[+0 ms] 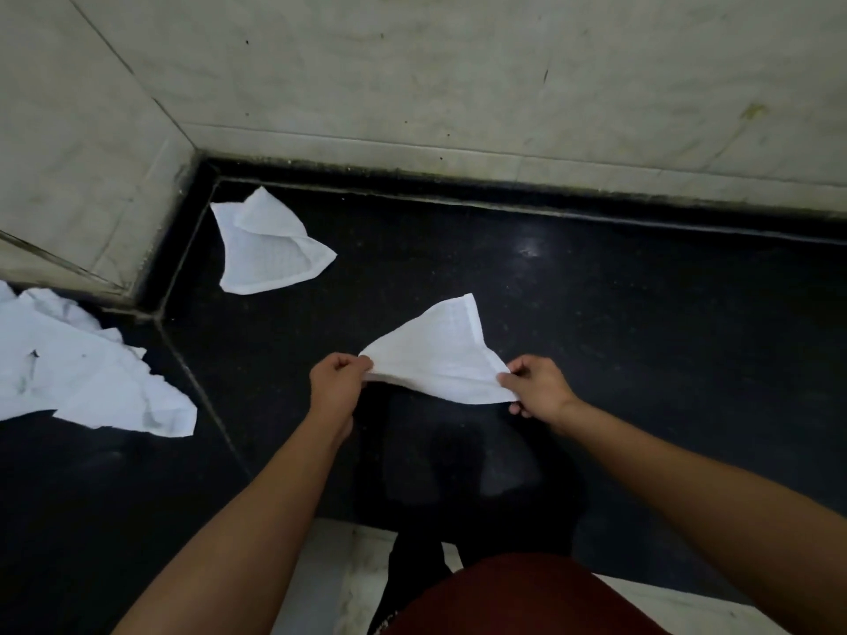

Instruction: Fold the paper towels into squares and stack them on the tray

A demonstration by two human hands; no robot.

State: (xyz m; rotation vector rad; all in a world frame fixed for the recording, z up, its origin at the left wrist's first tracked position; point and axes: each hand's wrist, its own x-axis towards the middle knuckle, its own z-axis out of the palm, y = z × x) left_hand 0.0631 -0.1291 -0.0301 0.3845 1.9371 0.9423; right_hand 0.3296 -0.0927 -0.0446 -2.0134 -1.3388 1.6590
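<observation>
A white paper towel [440,355], doubled over, hangs above the black countertop between my two hands. My left hand [337,382] pinches its left corner. My right hand [536,387] pinches its right corner, thumb on top. The far corner of the towel points up and away from me. A second white towel [270,249] lies loosely folded on the counter near the back left corner. A heap of crumpled white towels [87,378] lies at the left edge. No tray is in view.
The black counter [641,313] meets a pale tiled wall [458,84] at the back and a tiled block [68,153] at the left. A seam in the counter runs diagonally left of my left arm. A pale floor shows below the counter's front edge.
</observation>
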